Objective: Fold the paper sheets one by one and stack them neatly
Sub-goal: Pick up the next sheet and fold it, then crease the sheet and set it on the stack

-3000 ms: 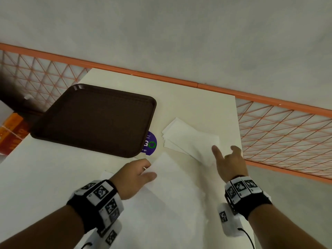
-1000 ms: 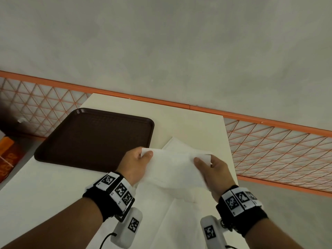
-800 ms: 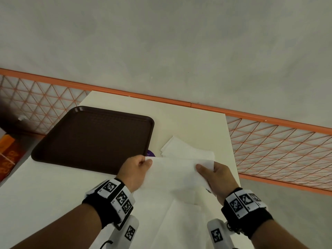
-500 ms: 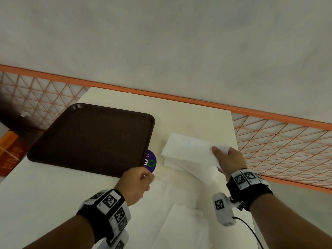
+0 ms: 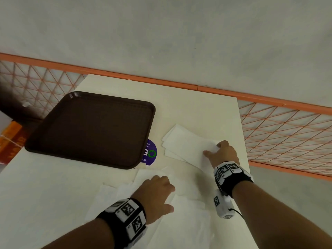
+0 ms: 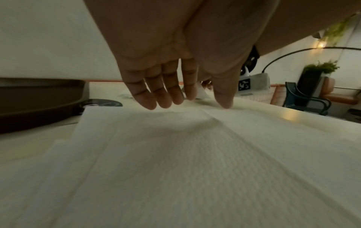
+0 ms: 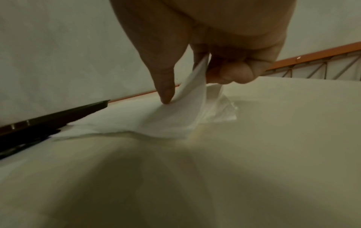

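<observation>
The right hand (image 5: 221, 153) pinches the near corner of the top folded sheet (image 5: 186, 141) on the stack (image 5: 172, 151), right of the brown tray (image 5: 89, 128). The left hand (image 5: 154, 193) lies with straight fingers on the unfolded sheets (image 5: 181, 227) at the table's (image 5: 188, 105) near edge. A purple sticker (image 5: 150, 152) peeks out between tray and stack.

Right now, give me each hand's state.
Left hand: open, fingers straight over the unfolded sheets.
Right hand: pinching the folded sheet.
</observation>
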Demonstrator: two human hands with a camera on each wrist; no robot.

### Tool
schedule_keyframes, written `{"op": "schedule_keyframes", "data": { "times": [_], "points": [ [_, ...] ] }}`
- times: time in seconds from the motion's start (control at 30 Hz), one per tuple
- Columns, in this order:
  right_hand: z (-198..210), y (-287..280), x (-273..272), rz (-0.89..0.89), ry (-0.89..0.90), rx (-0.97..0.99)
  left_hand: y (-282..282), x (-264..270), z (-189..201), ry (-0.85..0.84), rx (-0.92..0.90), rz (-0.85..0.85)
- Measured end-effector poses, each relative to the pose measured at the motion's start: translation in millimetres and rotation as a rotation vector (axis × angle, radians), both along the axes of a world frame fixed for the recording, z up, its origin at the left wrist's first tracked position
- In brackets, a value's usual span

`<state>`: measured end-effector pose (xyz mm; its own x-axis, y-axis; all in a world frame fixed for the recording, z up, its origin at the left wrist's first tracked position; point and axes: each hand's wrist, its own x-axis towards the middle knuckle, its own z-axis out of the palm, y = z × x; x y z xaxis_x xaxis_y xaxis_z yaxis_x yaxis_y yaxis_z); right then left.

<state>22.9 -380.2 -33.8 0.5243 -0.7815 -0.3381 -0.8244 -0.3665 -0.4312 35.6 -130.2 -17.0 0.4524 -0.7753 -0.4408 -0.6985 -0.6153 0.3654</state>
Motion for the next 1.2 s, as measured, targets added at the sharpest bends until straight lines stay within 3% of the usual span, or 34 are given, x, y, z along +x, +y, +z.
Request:
{"op": "schedule_keyframes", "data": {
  "times": [0.17, 0.4, 0.73, 0.87, 1.07, 1.2],
  "points": [
    [10.3, 11.4, -20.0, 0.001, -0.042, -0.098, -20.3, -4.3, -7.8, -0.132, 0.133, -0.160],
    [9.1, 50.4, -62.3, 0.107, -0.102, -0.055, -22.6, -5.3, -11.9, -0.181, 0.124, -0.159],
    [12.2, 79.5, -114.8, 0.075, -0.279, 0.059, -16.8, -4.3, -8.9, -0.306, 0.175, -0.249],
    [15.1, 89.1, -133.7, 0.056, -0.322, 0.115, -3.6, 0.6, 9.3, -0.268, 0.037, -0.151],
    [15.6, 105.1, -152.9, 0.045, -0.419, 0.292, 28.7, 13.1, 55.8, 0.063, -0.291, 0.154],
    [31.5, 114.5, -152.8, 0.001, -0.531, 0.648, 37.4, 18.0, 89.9, 0.181, -0.463, 0.294]
  ]
}}
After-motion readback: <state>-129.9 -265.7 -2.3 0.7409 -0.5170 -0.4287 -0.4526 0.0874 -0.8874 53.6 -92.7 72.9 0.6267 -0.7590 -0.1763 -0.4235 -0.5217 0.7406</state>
